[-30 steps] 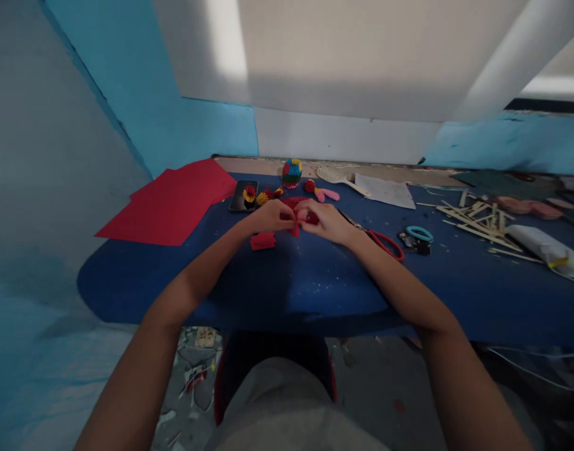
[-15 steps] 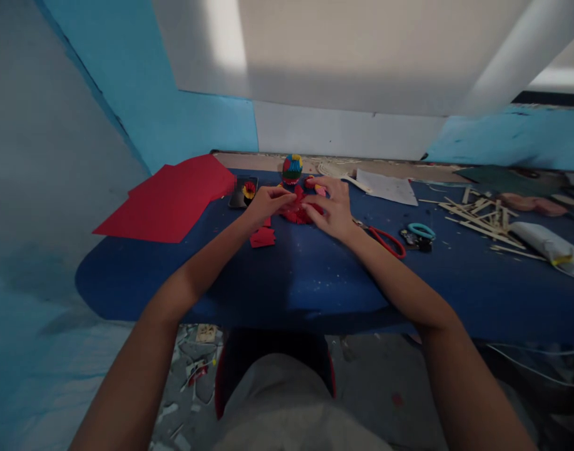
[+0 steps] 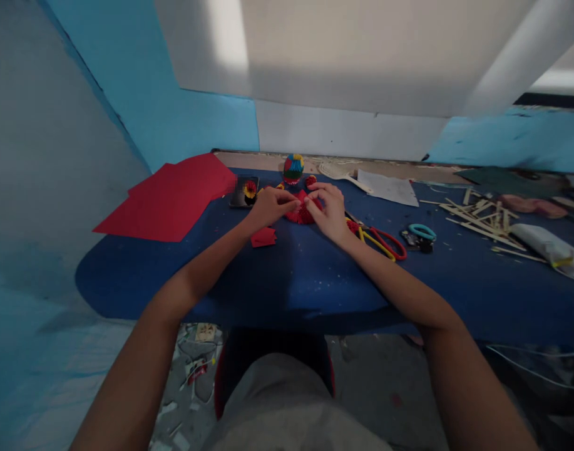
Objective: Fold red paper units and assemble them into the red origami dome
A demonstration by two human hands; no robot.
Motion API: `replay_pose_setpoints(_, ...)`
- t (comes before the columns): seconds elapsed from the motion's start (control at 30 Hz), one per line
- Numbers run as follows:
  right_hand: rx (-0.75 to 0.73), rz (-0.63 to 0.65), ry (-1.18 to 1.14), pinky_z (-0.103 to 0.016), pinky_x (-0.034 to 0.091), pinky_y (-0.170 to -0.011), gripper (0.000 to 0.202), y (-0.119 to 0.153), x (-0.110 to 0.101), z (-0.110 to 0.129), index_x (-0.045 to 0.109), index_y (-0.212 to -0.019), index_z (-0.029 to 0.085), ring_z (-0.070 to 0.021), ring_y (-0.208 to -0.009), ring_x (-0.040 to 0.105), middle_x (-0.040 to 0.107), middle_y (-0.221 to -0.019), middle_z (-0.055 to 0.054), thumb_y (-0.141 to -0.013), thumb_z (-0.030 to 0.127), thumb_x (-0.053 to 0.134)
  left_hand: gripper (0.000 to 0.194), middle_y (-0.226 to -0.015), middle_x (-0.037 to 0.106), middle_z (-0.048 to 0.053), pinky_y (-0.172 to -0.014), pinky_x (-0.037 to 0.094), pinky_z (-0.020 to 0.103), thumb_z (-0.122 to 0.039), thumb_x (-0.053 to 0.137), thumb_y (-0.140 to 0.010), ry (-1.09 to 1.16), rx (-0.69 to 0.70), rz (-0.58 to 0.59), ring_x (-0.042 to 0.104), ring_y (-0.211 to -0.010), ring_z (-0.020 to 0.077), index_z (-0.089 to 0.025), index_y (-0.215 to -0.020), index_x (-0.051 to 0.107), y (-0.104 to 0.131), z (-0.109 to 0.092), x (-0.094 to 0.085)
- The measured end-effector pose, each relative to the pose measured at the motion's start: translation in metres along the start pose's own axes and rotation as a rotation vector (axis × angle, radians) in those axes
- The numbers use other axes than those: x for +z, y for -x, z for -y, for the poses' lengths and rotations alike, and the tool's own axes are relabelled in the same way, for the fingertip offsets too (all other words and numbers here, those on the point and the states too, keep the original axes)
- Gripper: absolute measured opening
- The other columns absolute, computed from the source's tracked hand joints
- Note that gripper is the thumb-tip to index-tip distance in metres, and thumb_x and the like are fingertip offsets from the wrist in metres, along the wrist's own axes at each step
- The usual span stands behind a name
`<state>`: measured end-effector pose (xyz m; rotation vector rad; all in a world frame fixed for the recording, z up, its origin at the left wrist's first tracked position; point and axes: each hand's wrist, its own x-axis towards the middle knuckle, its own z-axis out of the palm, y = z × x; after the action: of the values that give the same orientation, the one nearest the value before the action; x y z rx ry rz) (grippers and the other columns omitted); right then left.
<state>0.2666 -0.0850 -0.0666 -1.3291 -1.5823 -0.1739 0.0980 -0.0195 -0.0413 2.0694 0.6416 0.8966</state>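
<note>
Both hands meet over a pile of small red paper pieces [image 3: 300, 215] at the middle of the blue table. My left hand [image 3: 273, 207] has thumb and fingertips pinched together; whatever is between them is too small to make out. Close beside it, my right hand [image 3: 327, 210] also has its thumb and index finger together on something I cannot make out. Behind them stands a multicoloured paper ball [image 3: 293, 169]. A cut red paper piece [image 3: 263, 237] lies in front of my left hand.
Large red sheets [image 3: 174, 200] and a dark phone [image 3: 240, 192] lie left. To the right are red-handled pliers [image 3: 392, 244], yellow-handled scissors [image 3: 378, 243], a turquoise ring [image 3: 422, 232], white paper [image 3: 387, 188] and wooden sticks [image 3: 484, 216]. A pale spatula [image 3: 347, 176] lies behind.
My right hand has moved slightly left, its fingers drawn in towards my left fingertips. The yellow handles beside my right wrist now show.
</note>
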Motion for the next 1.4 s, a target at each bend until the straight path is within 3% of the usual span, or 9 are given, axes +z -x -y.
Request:
replay_pose_setpoints(0.13, 0.079, -0.022, -0.111, -0.046, 0.042, -0.093, 0.016, 0.003, 0.008, -0.002, 0.058, -0.075, 0.022, -0.0246, -0.102, 0.060, 0.068, -0.100, -0.007, -0.087, 0.033, 0.055, 0.024, -0.071, 0.074, 0.006, -0.060, 0.046, 0.020, -0.033, 0.064, -0.079, -0.159, 0.045, -0.043, 0.064, -0.065, 0.0128, -0.012, -0.079, 0.077, 0.000, -0.004, 0.000)
replay_pose_setpoints(0.23, 0.180, -0.005, -0.203, -0.038, 0.047, -0.077, 0.017, 0.004, 0.015, -0.004, 0.055, -0.076, 0.022, -0.0201, -0.082, 0.060, 0.065, -0.084, -0.004, -0.087, 0.036, 0.054, 0.022, -0.070, 0.073, 0.004, -0.059, 0.044, 0.020, -0.031, 0.063, -0.079, -0.217, 0.056, -0.050, 0.063, -0.065, 0.0124, -0.014, -0.078, 0.077, 0.000, -0.005, 0.002)
replay_pose_setpoints(0.4, 0.275, 0.057, -0.404, -0.031, 0.043, -0.055, 0.026, 0.003, 0.017, -0.005, 0.055, -0.078, 0.024, -0.0146, -0.057, 0.050, 0.055, -0.064, 0.002, -0.085, 0.049, 0.057, 0.020, -0.068, 0.072, 0.004, -0.056, 0.043, 0.020, -0.029, 0.062, -0.078, -0.198, 0.064, -0.111, 0.062, -0.063, 0.0118, -0.014, -0.075, 0.075, 0.000, -0.001, 0.004)
replay_pose_setpoints(0.67, 0.360, 0.047, -0.697, -0.034, 0.054, -0.070, 0.045, -0.001, 0.010, 0.001, 0.053, -0.089, 0.025, -0.0156, -0.067, 0.066, 0.069, -0.075, 0.002, -0.063, 0.051, 0.079, 0.016, -0.068, 0.074, 0.005, -0.061, 0.050, 0.021, -0.026, 0.064, -0.077, 0.097, -0.046, -0.111, 0.068, -0.063, 0.0130, -0.012, -0.077, 0.072, -0.001, 0.001, 0.005)
replay_pose_setpoints(0.9, 0.417, 0.058, -0.762, -0.030, 0.053, -0.064, 0.041, -0.004, 0.007, 0.001, 0.057, -0.088, 0.023, -0.0135, -0.061, 0.064, 0.068, -0.068, 0.003, -0.062, 0.044, 0.081, 0.016, -0.069, 0.073, 0.003, -0.061, 0.050, 0.020, -0.024, 0.061, -0.078, 0.125, -0.045, -0.116, 0.067, -0.062, 0.0117, -0.012, -0.079, 0.071, 0.001, -0.003, 0.011)
replay_pose_setpoints(1.0, 0.375, 0.162, -0.691, -0.031, 0.052, -0.065, 0.040, -0.005, 0.006, -0.004, 0.064, -0.093, 0.023, -0.0141, -0.065, 0.064, 0.070, -0.075, 0.001, -0.065, 0.048, 0.077, 0.017, -0.069, 0.073, 0.004, -0.063, 0.048, 0.021, -0.025, 0.060, -0.079, -0.038, -0.003, -0.105, 0.065, -0.064, 0.0121, -0.012, -0.078, 0.071, 0.002, -0.003, 0.009)
replay_pose_setpoints(1.13, 0.260, 0.235, -0.531, -0.031, 0.050, -0.061, 0.027, -0.007, 0.000, -0.009, 0.069, -0.081, 0.023, -0.0137, -0.061, 0.059, 0.067, -0.068, 0.002, -0.070, 0.047, 0.074, 0.015, -0.067, 0.072, 0.003, -0.063, 0.045, 0.022, -0.025, 0.062, -0.078, -0.308, 0.057, -0.094, 0.062, -0.063, 0.0120, -0.014, -0.074, 0.072, 0.002, -0.004, 0.005)
replay_pose_setpoints(1.23, 0.111, 0.181, -0.400, -0.036, 0.052, -0.070, 0.020, -0.008, -0.006, -0.006, 0.070, -0.077, 0.024, -0.0164, -0.069, 0.062, 0.069, -0.074, 0.000, -0.077, 0.044, 0.069, 0.015, -0.070, 0.072, 0.003, -0.065, 0.048, 0.022, -0.025, 0.061, -0.082, -0.119, 0.015, -0.023, 0.065, -0.065, 0.0117, -0.013, -0.079, 0.071, -0.001, -0.005, 0.005)
replay_pose_setpoints(1.4, -0.166, 0.049, -0.249, -0.045, 0.049, -0.092, 0.012, -0.008, -0.017, -0.001, 0.074, -0.082, 0.031, -0.0224, -0.099, 0.064, 0.070, -0.100, -0.002, -0.085, 0.039, 0.065, 0.026, -0.075, 0.074, 0.008, -0.065, 0.054, 0.024, -0.033, 0.058, -0.091, 0.377, -0.299, 0.186, 0.069, -0.065, 0.0126, -0.011, -0.083, 0.070, -0.003, -0.010, 0.002)
